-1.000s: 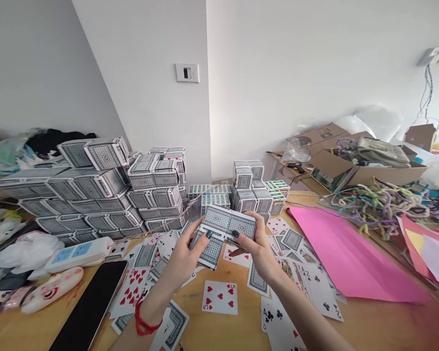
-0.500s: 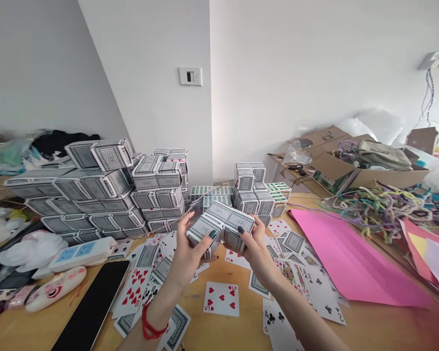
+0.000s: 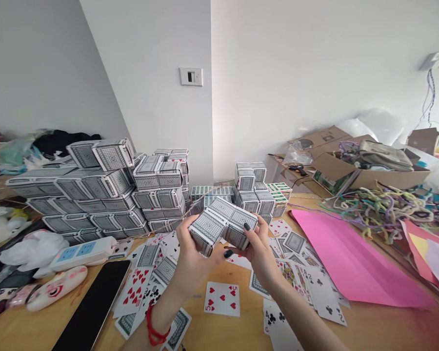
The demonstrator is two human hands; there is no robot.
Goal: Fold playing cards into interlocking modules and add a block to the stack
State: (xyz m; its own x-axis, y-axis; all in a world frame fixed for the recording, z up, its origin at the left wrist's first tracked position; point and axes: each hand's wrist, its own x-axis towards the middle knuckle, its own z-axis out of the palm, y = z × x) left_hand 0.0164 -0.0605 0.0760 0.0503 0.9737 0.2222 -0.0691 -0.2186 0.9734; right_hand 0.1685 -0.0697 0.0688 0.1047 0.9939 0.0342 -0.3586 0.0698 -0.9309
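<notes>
Both my hands hold a block made of folded playing cards [image 3: 222, 225], patterned grey and white, raised above the wooden table [image 3: 223, 331]. My left hand [image 3: 192, 261] grips its left end from below, thumb under the block. My right hand [image 3: 258, 251] holds its right end, dark-nailed fingers on the side. Loose playing cards lie under my hands, among them a five of hearts [image 3: 222, 298] and a four of clubs [image 3: 276, 319].
A big stack of similar card blocks [image 3: 106, 190] rises at the back left, a smaller stack [image 3: 258, 192] behind my hands. A white power strip [image 3: 82, 252] and dark phone [image 3: 91, 304] lie left. Pink paper [image 3: 347, 258], tangled cords [image 3: 380, 204] and cardboard boxes [image 3: 354, 170] fill the right.
My hands have lifted and turned the card block slightly; my left thumb has slid from the top of the block to beneath it.
</notes>
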